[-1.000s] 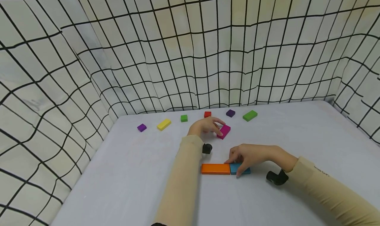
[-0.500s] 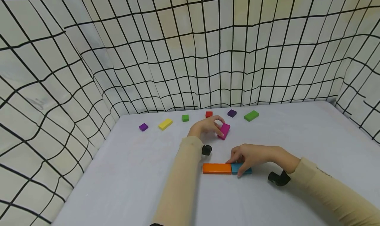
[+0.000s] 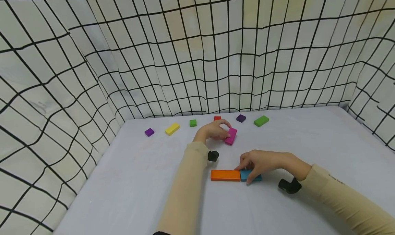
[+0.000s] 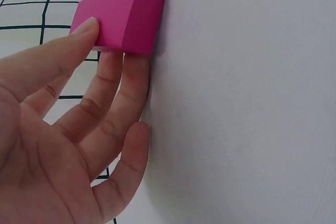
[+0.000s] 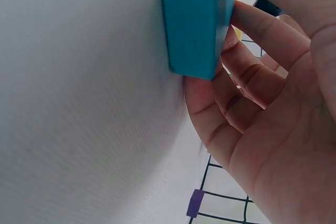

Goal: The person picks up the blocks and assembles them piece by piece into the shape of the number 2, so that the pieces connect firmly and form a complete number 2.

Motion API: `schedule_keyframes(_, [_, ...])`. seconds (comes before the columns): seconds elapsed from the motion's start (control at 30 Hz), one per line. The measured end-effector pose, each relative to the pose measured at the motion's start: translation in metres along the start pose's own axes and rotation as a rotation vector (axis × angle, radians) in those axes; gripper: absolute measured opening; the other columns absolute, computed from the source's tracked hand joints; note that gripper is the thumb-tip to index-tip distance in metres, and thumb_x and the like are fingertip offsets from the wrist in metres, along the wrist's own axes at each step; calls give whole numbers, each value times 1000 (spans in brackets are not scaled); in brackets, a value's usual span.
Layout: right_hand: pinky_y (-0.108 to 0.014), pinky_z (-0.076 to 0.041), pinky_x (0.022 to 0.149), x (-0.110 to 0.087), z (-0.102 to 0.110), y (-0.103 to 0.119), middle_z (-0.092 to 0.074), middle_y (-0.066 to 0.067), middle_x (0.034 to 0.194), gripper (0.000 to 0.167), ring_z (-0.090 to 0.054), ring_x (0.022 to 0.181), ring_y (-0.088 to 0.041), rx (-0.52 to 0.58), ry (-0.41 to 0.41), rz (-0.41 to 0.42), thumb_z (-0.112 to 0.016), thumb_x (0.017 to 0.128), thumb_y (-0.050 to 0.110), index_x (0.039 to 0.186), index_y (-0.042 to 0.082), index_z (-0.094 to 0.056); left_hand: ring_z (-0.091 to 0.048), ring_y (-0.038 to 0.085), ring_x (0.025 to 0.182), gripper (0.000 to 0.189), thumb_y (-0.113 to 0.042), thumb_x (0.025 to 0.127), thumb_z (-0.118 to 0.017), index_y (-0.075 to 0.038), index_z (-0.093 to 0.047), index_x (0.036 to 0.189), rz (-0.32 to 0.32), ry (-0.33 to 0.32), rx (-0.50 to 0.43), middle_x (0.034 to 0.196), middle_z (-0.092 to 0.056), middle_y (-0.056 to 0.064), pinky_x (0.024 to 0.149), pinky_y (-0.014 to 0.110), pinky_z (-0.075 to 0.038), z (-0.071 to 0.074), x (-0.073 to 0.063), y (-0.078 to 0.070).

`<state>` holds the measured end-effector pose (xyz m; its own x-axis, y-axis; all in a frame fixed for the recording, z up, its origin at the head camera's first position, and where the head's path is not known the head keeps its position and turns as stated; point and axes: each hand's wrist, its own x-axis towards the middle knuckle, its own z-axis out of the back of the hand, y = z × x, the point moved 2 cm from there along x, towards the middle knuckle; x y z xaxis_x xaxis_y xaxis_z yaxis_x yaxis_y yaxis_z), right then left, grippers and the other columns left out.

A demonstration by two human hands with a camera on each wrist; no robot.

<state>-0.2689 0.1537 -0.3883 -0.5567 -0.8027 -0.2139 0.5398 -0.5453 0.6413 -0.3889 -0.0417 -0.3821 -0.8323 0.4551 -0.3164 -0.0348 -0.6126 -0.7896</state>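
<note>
My left hand point(image 3: 213, 130) pinches a magenta block point(image 3: 231, 137) between thumb and fingers, towards the back of the table. In the left wrist view the thumb lies on the broad face of that magenta block point(image 4: 118, 17), with fingertips beneath it. Nearer the front, my right hand point(image 3: 262, 161) holds a blue block point(image 3: 246, 174), thumb on the near side and fingers on the far side. The blue block point(image 5: 194, 30) rests on the white cloth in the right wrist view. Its left end meets an orange block point(image 3: 225, 175), and the two form one straight row.
Along the back of the white table point(image 3: 139, 180) lie a purple block point(image 3: 149, 132), a yellow block point(image 3: 172, 129), a small green block point(image 3: 192, 123), a partly hidden red block point(image 3: 217, 118), a dark purple block point(image 3: 241, 118) and a longer green block point(image 3: 261, 121). Black-gridded white curtains enclose the table.
My left fingers have closed on the magenta block, which has tilted and shifted slightly left. The right hand, blue block and orange block keep their places, apart from a small camera shift.
</note>
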Motion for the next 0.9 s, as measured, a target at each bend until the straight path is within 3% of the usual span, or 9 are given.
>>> schedule_keyframes(0.17, [-24,-52,81,-1,-1,2,-59,10,99,45,-55,91,-10,-31,-3,-10,-86,85,24,127,10,-74,-58,18,75,35,-15,96,-72,-17,-61,129,49,-15,-4,105,-59,9,76,27,-49,2,-3,0])
schedule_keyframes(0.53, [-24,-52,85,-8,-3,10,-60,11,104,48,-55,93,-8,-113,-37,-26,-85,86,28,129,11,-73,-55,19,78,35,-14,95,-72,-14,-61,129,70,-15,-63,104,-60,9,75,28,-48,10,-14,6])
schedule_keyframes(0.9, [-27,-53,86,-11,-2,0,-63,13,104,44,-57,96,-7,-36,-51,42,-81,90,24,132,15,-71,-60,22,94,35,-13,95,-72,-15,-60,128,125,-1,-161,100,-66,9,88,37,-50,13,-25,16])
